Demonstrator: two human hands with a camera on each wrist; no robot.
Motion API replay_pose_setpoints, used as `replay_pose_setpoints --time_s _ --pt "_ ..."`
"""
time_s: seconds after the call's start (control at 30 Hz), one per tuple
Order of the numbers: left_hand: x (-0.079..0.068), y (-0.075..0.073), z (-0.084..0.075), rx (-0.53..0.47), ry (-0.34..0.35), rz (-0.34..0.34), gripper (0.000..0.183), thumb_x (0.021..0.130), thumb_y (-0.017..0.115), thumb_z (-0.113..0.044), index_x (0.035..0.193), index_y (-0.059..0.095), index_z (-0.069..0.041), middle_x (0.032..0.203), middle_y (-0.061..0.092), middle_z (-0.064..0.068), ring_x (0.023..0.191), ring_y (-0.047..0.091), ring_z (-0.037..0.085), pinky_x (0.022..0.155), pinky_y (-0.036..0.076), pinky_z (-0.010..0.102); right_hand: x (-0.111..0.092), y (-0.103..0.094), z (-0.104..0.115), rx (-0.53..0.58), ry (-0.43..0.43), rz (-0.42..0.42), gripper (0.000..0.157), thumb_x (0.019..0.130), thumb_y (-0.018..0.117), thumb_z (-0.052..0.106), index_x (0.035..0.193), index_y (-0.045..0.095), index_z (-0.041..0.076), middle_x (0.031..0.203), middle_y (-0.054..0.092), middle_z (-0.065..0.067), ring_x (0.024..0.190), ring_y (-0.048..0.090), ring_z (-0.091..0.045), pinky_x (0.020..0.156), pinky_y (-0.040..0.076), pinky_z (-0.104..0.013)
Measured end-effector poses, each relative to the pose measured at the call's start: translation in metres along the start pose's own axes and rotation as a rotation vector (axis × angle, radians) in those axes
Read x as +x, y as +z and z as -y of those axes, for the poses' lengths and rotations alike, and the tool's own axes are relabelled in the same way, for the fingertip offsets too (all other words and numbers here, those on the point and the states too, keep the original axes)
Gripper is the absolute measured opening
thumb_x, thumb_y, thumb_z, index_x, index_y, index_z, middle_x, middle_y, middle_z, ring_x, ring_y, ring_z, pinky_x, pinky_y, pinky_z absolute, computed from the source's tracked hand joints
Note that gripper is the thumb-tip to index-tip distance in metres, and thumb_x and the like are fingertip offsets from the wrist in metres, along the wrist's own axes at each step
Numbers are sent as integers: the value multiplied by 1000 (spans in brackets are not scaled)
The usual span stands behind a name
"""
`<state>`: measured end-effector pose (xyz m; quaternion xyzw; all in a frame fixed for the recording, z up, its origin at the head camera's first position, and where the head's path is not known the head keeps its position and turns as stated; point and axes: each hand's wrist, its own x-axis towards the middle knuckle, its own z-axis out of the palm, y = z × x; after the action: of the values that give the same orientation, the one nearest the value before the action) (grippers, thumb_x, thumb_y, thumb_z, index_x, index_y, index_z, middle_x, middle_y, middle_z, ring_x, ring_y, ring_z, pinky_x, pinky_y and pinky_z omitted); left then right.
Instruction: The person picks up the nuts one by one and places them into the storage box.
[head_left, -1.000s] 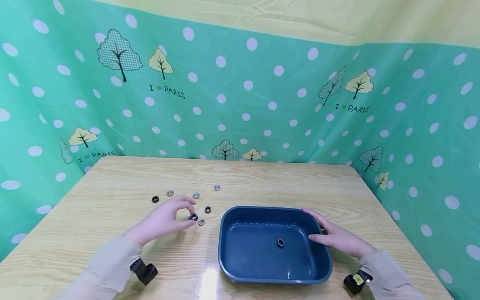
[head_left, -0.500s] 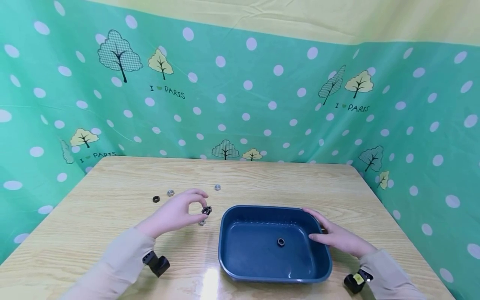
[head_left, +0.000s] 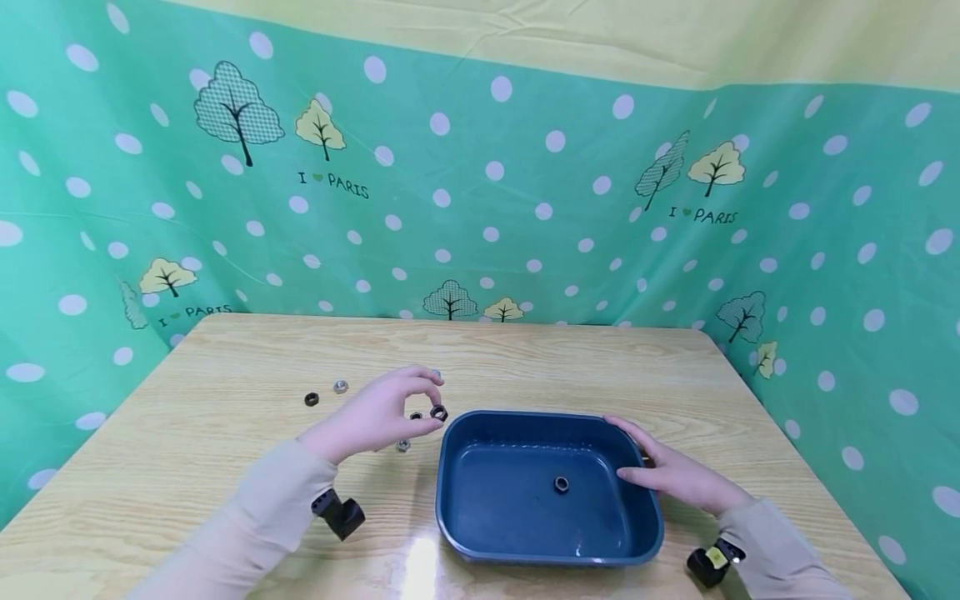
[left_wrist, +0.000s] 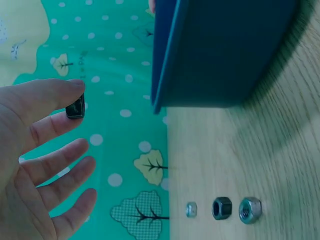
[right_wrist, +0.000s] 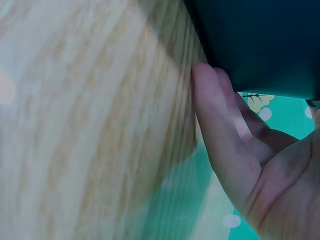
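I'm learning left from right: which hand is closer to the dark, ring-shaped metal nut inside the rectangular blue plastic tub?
Right. The right hand holds the tub, right of the nut. The left hand is farther, outside the tub's left end, pinching another dark nut.

Occluded and cropped items
In the head view, the fingers [head_left: 422,387] of the left hand [head_left: 377,414] partly cover one silver nut [head_left: 437,374] and one dark nut [head_left: 416,415]. The top edge crops the blue tray [left_wrist: 225,55] in both wrist views.
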<state>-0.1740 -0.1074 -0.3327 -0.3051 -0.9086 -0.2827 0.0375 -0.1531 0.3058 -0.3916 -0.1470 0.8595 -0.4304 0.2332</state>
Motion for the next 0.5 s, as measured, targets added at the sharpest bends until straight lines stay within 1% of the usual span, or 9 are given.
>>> replay_pose_setpoints --time_s 0.03,0.13,0.2,0.23,0.27,0.37,0.5 --pt "1 0 -1 0 5 2 12 81 73 -22 87 64 -17 122 60 6 106 61 25 89 49 40 0 0 0 2 -2 2 73 95 55 27 152 10 21 155 5 -26 136 17 -54 95 42 -59" --pt "3 1 -4 6 16 0 13 81 74 -22 87 64 -18 121 60 5 96 61 19 85 49 37 0 -1 0 6 -2 6 73 95 55 27 152 9 22 155 5 -26 136 17 -54 95 43 -58" --pt "5 2 -5 1 27 0 13 81 74 -22 87 63 -18 121 60 4 95 61 18 85 49 37 1 -1 0 3 -2 5 73 95 55 28 152 10 22 155 6 -25 136 17 -54 95 42 -58" --pt "6 2 -6 -5 30 1 13 81 74 -22 87 63 -18 121 60 4 96 61 18 85 49 37 1 -1 0 3 0 3 73 95 55 28 152 10 22 155 5 -25 137 16 -53 96 41 -59" --pt "8 3 -7 -13 28 1 13 81 74 -22 87 63 -18 121 60 3 102 60 19 87 49 37 1 -1 0 -3 2 1 73 95 55 28 152 10 22 155 5 -24 137 15 -53 97 40 -60" --pt "12 4 -12 -31 39 8 13 81 74 -22 87 64 -18 121 60 4 111 58 23 92 48 40 0 0 0 -7 13 -5 73 95 55 29 152 10 22 156 4 -23 138 12 -53 100 34 -64" --pt "19 6 -20 -41 49 17 13 82 73 -23 88 65 -17 122 60 5 113 57 25 95 47 40 0 0 2 2 23 -4 74 95 56 29 152 10 21 156 3 -22 138 11 -53 100 33 -65"
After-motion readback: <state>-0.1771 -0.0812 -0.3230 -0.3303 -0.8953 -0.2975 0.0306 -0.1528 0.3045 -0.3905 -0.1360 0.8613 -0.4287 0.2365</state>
